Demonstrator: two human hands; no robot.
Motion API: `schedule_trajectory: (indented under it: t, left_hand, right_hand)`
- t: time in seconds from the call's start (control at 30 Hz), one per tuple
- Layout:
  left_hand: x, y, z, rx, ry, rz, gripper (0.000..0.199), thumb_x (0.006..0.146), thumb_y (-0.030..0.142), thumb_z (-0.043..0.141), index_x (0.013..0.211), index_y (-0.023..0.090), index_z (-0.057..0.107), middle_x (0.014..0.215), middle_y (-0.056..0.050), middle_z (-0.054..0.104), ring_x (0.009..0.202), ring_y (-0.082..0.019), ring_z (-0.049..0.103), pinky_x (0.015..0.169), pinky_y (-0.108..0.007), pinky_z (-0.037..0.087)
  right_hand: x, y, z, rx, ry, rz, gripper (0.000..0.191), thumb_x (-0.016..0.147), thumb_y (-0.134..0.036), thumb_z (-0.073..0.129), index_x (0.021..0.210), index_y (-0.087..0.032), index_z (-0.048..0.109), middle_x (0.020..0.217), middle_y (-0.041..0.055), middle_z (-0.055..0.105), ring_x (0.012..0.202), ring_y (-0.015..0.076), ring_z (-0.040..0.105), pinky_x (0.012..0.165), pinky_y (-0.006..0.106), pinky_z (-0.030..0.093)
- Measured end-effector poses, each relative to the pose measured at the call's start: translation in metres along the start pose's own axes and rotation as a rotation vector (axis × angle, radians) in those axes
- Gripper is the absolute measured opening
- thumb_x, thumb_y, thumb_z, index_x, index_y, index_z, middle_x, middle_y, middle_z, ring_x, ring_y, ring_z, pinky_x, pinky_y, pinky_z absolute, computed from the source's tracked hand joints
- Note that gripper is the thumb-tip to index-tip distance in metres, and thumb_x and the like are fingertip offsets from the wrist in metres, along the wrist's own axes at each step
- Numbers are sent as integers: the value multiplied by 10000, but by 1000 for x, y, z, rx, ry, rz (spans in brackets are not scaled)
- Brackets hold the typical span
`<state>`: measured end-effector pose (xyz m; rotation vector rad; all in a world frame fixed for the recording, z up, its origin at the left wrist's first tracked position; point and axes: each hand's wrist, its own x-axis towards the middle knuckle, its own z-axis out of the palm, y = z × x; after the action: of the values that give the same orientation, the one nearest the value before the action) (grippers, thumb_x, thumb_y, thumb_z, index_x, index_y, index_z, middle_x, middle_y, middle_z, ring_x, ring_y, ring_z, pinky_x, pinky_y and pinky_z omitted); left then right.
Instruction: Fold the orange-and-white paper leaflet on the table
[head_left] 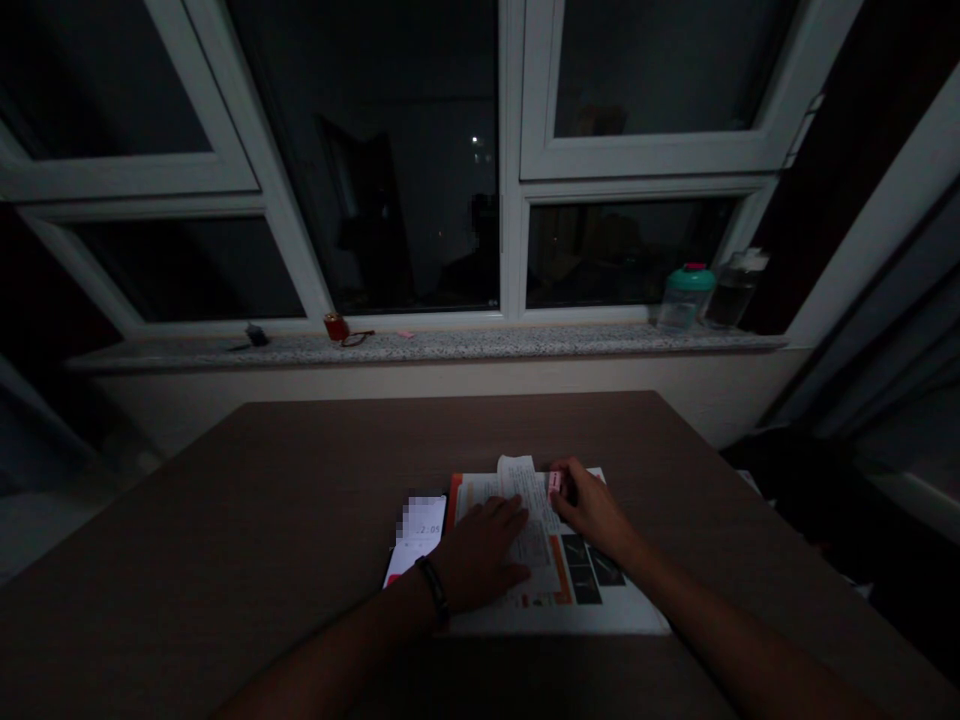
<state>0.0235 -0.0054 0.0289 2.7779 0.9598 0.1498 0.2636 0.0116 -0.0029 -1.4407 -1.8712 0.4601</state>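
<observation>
The left hand (484, 555) lies flat on a paper strip (516, 468) and a book (630, 612), its fingers a little apart. The right hand (596, 512) has its fingers pinched on a small pink block (555, 481), right beside the strip. A lit phone (418, 555) is on the brown table (337, 450), just left of the book.

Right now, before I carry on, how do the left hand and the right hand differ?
The left hand lies palm down with fingers extended; the right hand has its fingers curled.
The left hand grips nothing visible, while the right hand holds a small pink object.
Both are over the printed booklet.
</observation>
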Motion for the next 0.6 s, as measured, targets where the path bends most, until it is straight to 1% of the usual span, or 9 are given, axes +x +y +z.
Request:
schedule_trajectory:
  t: [0.2, 0.33, 0.47, 0.6]
  left_hand:
    - [1, 1, -2, -1, -5, 6, 693, 860, 432, 649, 1438, 172, 368, 1509, -135, 358, 1353, -327, 339, 1092, -479, 309]
    - [2, -2, -4, -10, -28, 10, 706, 848, 430, 665, 1445, 206, 362, 1515, -129, 347, 1360, -336, 329, 1085, -500, 315]
    - [2, -8, -7, -24, -47, 57, 670, 851, 402, 673, 1439, 263, 384, 1523, -107, 336, 1366, -330, 323, 1079, -503, 324]
    - [3, -10, -8, -32, -54, 62, 662, 835, 397, 695, 1423, 271, 419, 1525, -106, 333, 1366, -340, 320, 1076, -504, 329]
  right_hand:
    - [0, 0, 1, -23, 5, 11, 317, 791, -196, 562, 1101, -225, 504, 793, -8, 615, 723, 181, 606, 668, 275, 423]
    - [0, -1, 0, -25, 11, 30, 320, 788, -190, 570, 1094, -220, 482, 759, -20, 604, 691, 177, 597, 660, 274, 423]
    - [0, 0, 1, -17, 0, -5, 219, 793, -170, 563, 1001, -220, 514, 752, -21, 599, 680, 164, 592, 649, 264, 421]
    - [0, 0, 2, -15, 1, -41, 140, 791, -162, 567, 913, -223, 535, 764, -19, 592, 676, 154, 579, 628, 253, 409]
